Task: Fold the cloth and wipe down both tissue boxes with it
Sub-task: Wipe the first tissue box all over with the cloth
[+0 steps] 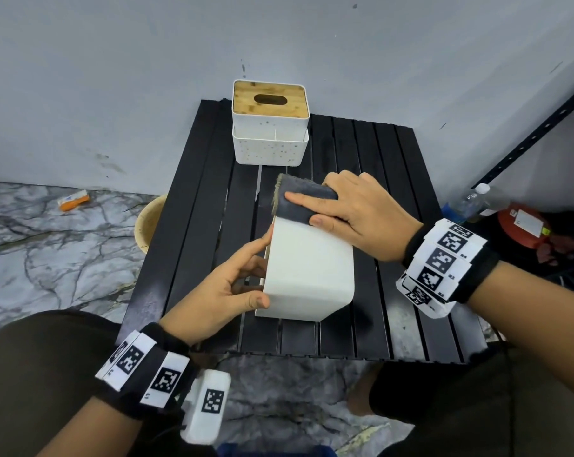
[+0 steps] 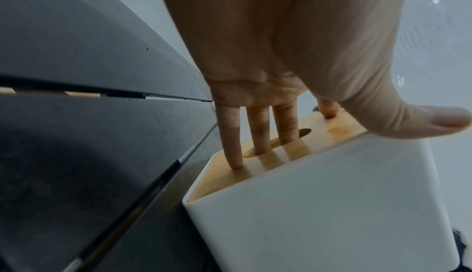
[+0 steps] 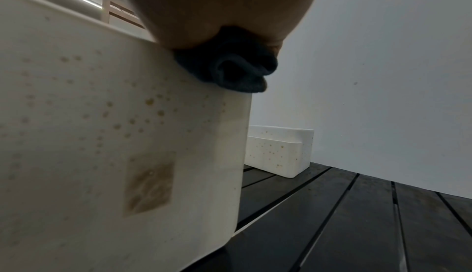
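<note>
The near tissue box (image 1: 308, 268) is white and lies on its side on the black slatted table (image 1: 394, 179), its wooden lid (image 2: 281, 151) facing left. My left hand (image 1: 246, 272) holds its left end: the fingers (image 2: 258, 133) rest on the lid, two of them at the slot, and the thumb lies over the white top face. My right hand (image 1: 325, 209) holds a folded dark cloth (image 1: 299, 199) down on the far end of that face. In the right wrist view the cloth (image 3: 237, 68) bulges from under my palm, and the box side (image 3: 102, 135) shows brown specks. The far tissue box (image 1: 269, 127) stands upright by the wall.
A beige basin (image 1: 147, 222) sits on the floor against the table's left edge, with an orange packet (image 1: 74, 200) farther left. To the right are a black shelf frame (image 1: 536, 127), a plastic bottle (image 1: 477, 199) and a red object (image 1: 523, 225). The wall is close behind the table.
</note>
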